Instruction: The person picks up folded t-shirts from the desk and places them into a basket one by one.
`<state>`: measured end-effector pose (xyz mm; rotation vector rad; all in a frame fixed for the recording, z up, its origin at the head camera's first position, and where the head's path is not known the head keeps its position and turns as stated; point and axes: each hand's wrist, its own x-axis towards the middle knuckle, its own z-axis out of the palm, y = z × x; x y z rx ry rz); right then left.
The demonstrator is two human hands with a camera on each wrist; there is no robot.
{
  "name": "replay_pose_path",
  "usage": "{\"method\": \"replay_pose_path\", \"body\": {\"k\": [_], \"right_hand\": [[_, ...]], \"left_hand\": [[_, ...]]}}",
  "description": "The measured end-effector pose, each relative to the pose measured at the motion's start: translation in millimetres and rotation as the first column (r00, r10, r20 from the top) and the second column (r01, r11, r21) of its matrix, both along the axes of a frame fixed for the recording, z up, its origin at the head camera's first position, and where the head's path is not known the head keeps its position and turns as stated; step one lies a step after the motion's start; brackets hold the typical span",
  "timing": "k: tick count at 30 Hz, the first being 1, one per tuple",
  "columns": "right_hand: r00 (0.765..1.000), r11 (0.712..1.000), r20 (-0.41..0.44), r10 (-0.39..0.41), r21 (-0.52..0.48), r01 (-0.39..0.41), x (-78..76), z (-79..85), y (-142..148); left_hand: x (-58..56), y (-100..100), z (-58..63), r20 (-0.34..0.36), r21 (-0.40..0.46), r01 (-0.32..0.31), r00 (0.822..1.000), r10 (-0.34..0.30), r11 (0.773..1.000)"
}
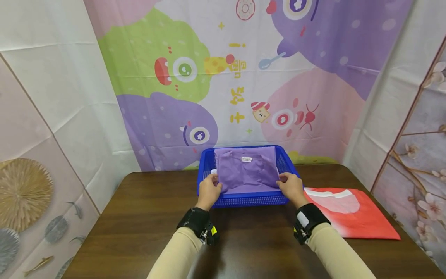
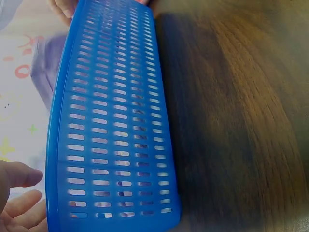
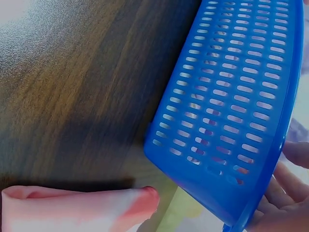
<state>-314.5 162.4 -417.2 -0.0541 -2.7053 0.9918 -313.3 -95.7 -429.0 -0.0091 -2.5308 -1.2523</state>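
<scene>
A folded purple shirt (image 1: 231,172) with a white neck label (image 1: 246,159) lies in a blue plastic basket (image 1: 251,200), on top of other cloth. My left hand (image 1: 209,192) reaches over the front left rim, its fingertips at the shirt's left edge. At the opposite side, my right hand (image 1: 293,190) reaches over the rim, with its fingertips by the shirt's right edge. In the left wrist view, the left thumb and fingers (image 2: 24,205) are spread apart. The right wrist view likewise shows a gap between the thumb and the loosely bent fingers (image 3: 285,191).
A folded red and white shirt (image 1: 366,215) lies on the brown wooden table (image 1: 150,221), to the right of the basket. Behind the table hangs a cartoon-printed curtain (image 1: 237,135). A bit of white (image 1: 213,171) shows inside the basket by the left fingertips.
</scene>
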Motion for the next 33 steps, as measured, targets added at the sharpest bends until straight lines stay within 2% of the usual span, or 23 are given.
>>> {"method": "replay_pose_path", "body": {"k": [11, 19, 23, 27, 29, 33], "right_hand": [[1.000, 1.000, 0.013, 0.014, -0.004, -0.014, 1.7, 0.9, 0], [0.998, 0.998, 0.045, 0.035, 0.050, -0.037, -0.4, 2.1, 3], [0.994, 0.987, 0.084, 0.072, 0.137, -0.083, -3.1, 8.0, 6], [0.986, 0.972, 0.139, 0.089, 0.206, -0.117, -6.8, 13.9, 5], [0.984, 0.969, 0.163, 0.074, 0.221, -0.110, -10.0, 14.0, 3], [0.977, 0.968, 0.214, 0.012, 0.242, -0.065, -17.0, 9.4, 1]], "left_hand": [[4.1, -3, 4.0, -0.017, 0.004, -0.004, 1.000, 0.004, 1.000], [4.8, -7, 7.4, -0.017, -0.056, 0.009, 1.000, -0.010, 0.998], [1.2, -7, 11.7, 0.042, -0.147, 0.039, 0.999, -0.033, 0.988], [-4.3, -4, 16.2, 0.145, -0.275, 0.066, 0.989, -0.026, 0.959], [-6.2, -1, 17.7, 0.205, -0.338, 0.069, 0.979, 0.002, 0.939], [-8.9, 9, 18.3, 0.313, -0.384, 0.046, 0.946, 0.083, 0.922]]}}
